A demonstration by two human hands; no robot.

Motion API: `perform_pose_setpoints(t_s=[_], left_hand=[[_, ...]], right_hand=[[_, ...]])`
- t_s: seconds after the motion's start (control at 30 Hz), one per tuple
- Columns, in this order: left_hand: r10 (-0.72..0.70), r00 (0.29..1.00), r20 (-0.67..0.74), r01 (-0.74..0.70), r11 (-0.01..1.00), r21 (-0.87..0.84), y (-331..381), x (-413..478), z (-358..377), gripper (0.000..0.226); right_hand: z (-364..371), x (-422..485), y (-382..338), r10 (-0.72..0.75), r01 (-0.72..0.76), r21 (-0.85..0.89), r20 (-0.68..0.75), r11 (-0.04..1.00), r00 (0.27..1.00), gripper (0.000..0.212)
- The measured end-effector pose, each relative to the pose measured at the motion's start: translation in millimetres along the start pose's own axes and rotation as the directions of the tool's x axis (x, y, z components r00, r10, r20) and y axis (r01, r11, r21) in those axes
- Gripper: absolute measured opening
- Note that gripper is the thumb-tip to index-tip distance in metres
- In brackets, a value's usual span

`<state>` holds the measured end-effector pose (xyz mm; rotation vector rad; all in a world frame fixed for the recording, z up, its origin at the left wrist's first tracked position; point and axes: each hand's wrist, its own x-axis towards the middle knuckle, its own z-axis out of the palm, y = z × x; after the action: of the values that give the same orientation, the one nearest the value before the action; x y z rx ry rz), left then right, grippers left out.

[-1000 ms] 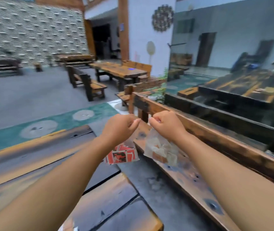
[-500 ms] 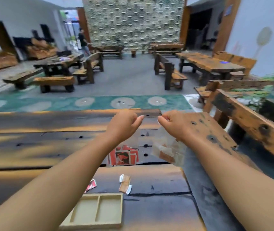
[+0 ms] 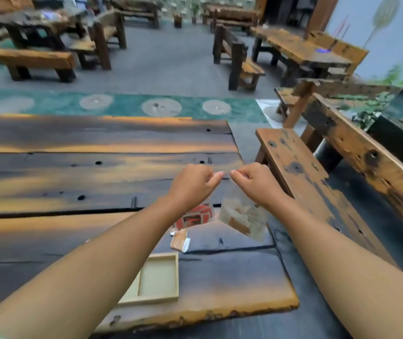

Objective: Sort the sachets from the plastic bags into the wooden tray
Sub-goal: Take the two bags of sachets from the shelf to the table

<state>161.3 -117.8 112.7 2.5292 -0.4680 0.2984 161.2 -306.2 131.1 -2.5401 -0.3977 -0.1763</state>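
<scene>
My left hand pinches the top of a clear plastic bag of red sachets, which hangs below it. My right hand pinches the top of a second clear bag holding brown and white sachets. Both bags dangle above the dark wooden table. A couple of loose brown and white sachets lie on the table under the bags. The pale wooden tray sits near the table's front edge, its left part hidden behind my left forearm; the visible compartment holds nothing.
A worn wooden bench with a backrest stands just right of the table. The table's ragged front edge is close to me. More wooden tables and benches stand across the grey floor beyond.
The view has tilted down and to the left, from the bench to the table, so the tray and loose sachets show in full. Both hands still hold their bags, close together.
</scene>
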Motion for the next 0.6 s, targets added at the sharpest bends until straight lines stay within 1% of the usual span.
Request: perform_pose_setpoints(t_s=[0.13,0.2,0.3,0.4,0.47,0.6], left_hand=[[-0.093,0.983,0.156,0.099,0.995,-0.032,-4,-21,60,0.058],[-0.142,0.971,0.194,0.154,0.987,-0.044,-4,-30,86,0.060],[-0.174,0.943,0.284,0.207,0.974,-0.093,-5,-50,126,0.059],[-0.229,0.886,0.403,0.296,0.949,-0.112,-10,-74,161,0.057],[-0.278,0.854,0.440,0.355,0.929,-0.102,-14,-85,176,0.056],[-0.368,0.805,0.465,0.466,0.878,-0.111,-18,-91,191,0.055]], right_hand=[[41,-20,43,0.107,-0.109,0.006,0.097,0.994,0.989,0.049],[62,-29,68,0.152,-0.155,0.009,0.147,0.988,0.977,0.048],[87,-46,97,0.133,-0.163,0.092,0.269,0.982,0.954,0.042],[108,-59,127,0.113,-0.197,0.182,0.389,0.963,0.914,0.047],[119,-63,143,0.095,-0.203,0.200,0.447,0.959,0.889,0.049],[137,-57,163,0.067,-0.219,0.233,0.525,0.947,0.849,0.051]])
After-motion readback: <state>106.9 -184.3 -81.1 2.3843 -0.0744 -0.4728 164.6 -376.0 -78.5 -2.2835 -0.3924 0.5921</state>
